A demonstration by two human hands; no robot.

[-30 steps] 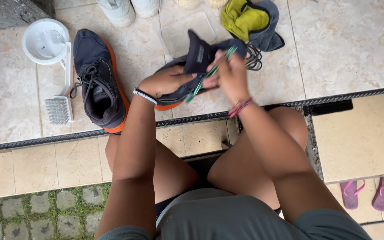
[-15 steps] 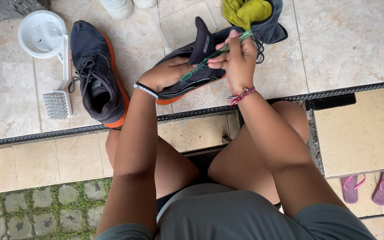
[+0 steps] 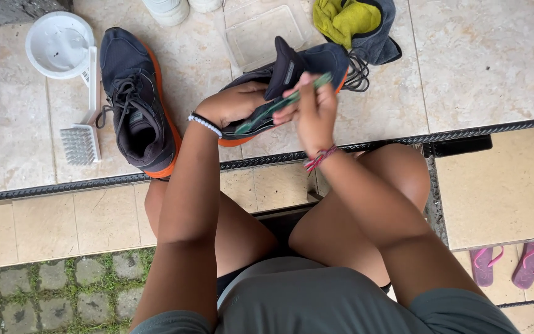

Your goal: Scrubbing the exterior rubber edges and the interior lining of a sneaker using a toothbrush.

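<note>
Holding the dark shoe (image 3: pixel 292 68) off the tiled floor (image 3: pixel 483 62), the left hand (image 3: pixel 233 102) has its grip closed around the shoe's side near the orange sole, fingers curled under the edge. The left forearm runs up from the lap, wrist bent inward, a beaded band at the wrist. The right hand (image 3: pixel 313 111) has its grip clamped on a green toothbrush (image 3: pixel 279 105), thumb and fingers pinched together on the handle, the brush lying against the shoe's side. The right forearm comes up over the right knee, a red cord at the wrist. A second dark shoe (image 3: pixel 134 105) lies on the floor to the left, well apart from the held one, beside a white scrub brush (image 3: pixel 81 139) and a white bowl (image 3: pixel 60 43). A yellow-green cloth (image 3: pixel 344 18) lies beyond the held shoe.
</note>
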